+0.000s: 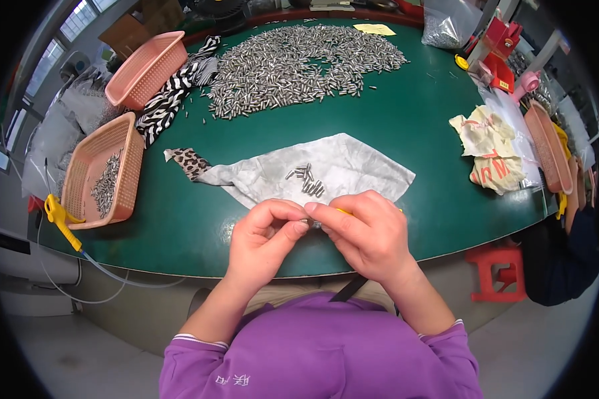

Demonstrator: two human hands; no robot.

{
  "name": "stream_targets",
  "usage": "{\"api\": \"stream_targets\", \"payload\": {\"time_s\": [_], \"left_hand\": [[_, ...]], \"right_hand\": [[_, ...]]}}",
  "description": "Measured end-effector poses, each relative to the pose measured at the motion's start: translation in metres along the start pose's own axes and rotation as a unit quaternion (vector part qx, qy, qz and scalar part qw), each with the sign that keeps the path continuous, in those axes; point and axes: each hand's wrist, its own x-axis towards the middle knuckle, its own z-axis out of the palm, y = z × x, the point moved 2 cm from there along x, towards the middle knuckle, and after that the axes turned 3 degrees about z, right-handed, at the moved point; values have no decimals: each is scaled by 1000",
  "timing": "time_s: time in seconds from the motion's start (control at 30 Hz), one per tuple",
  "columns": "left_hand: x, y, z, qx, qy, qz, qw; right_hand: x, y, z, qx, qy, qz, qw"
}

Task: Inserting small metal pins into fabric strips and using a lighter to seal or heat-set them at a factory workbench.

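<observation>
My left hand (265, 234) is closed in a pinch over the near edge of a grey-white cloth (373, 166). Whatever sits between its fingertips is small and mostly hidden. Close beside it, its fingertips nearly meeting the left ones, my right hand (374, 233) is closed around a thin yellow tool (343, 211); only bits of yellow show past the fingers. Just beyond both hands, a small group of short silver metal pins (313, 189) lies on the cloth, some side by side. A leopard-print piece of fabric (190, 163) adjoins the cloth's left end.
A wide heap of metal pins (293, 70) covers the far green table (439, 133). At left are a pink basket with pins (130, 176), another pink basket (146, 70), zebra-print cloth (170, 100) and a yellow air gun (61, 219). Crumpled paper (489, 146) lies right; a red stool (496, 272) stands below.
</observation>
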Motion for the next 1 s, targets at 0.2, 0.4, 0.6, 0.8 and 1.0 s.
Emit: {"api": "stream_targets", "payload": {"time_s": [0.2, 0.4, 0.6, 0.8, 1.0], "left_hand": [[2, 1, -3, -62, 14, -1, 998], [1, 3, -2, -53, 21, -9, 998], [1, 2, -4, -43, 4, -2, 999], [1, 2, -5, -55, -13, -16, 998], [0, 1, -5, -78, 5, -3, 997]], "right_hand": [[0, -1, -1, 46, 3, 11, 999], [-1, -1, 1, 61, -3, -1, 998], [0, -1, 0, 40, -25, -1, 999], [0, -1, 0, -18, 22, 5, 1000], [0, -3, -1, 46, -3, 14, 999]]}}
